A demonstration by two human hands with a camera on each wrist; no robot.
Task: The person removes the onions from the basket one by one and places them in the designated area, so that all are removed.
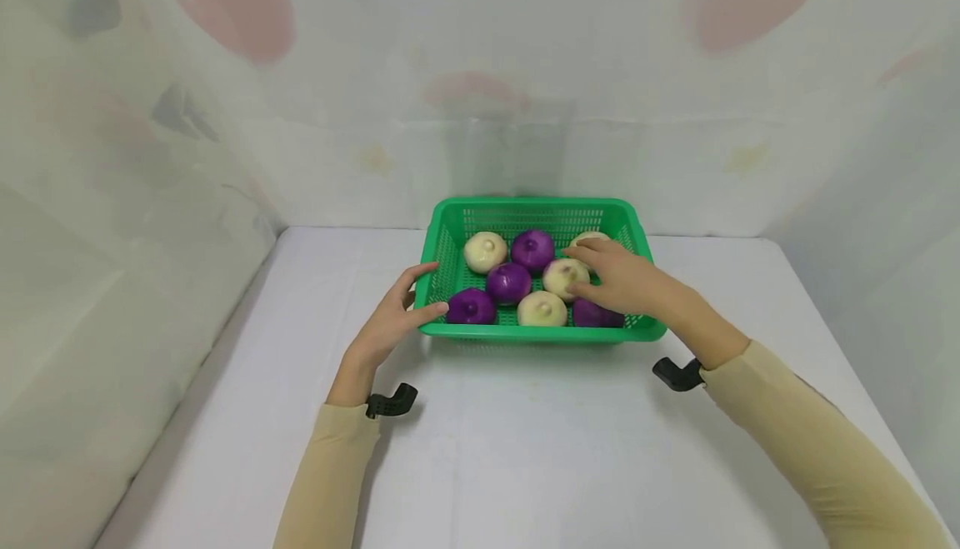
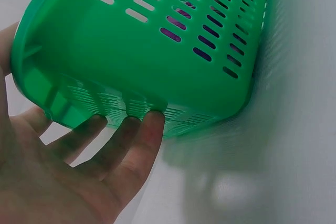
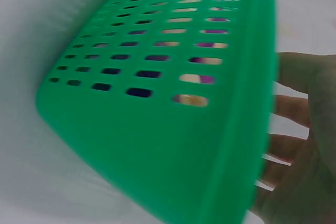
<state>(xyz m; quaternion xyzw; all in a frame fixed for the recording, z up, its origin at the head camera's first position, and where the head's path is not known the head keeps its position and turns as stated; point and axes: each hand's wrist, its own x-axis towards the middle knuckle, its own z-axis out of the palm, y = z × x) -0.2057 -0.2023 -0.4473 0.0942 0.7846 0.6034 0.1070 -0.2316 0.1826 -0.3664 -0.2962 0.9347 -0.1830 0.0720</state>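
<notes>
A green plastic basket (image 1: 536,333) holds several onions, some purple and some white. At its left end my left hand (image 1: 390,316) grips the rim, thumb over the inner side and fingers against the outer wall (image 2: 173,72). My right hand (image 1: 626,276) reaches over the right rim, fingers extended and spread above the onions. Its thumb and fingertips lie right at a white onion (image 1: 561,279), and its fingers partly cover another white onion (image 1: 588,237) behind. A purple onion (image 1: 592,313) is below the hand. In the right wrist view the basket wall (image 3: 173,145) hides the fingertips.
The basket stands on a white-covered table (image 1: 525,449) near its back edge. White patterned cloth (image 1: 360,82) hangs behind and at the sides. A black wrist mount (image 1: 392,401) is on the left wrist, another black mount (image 1: 677,374) on the right.
</notes>
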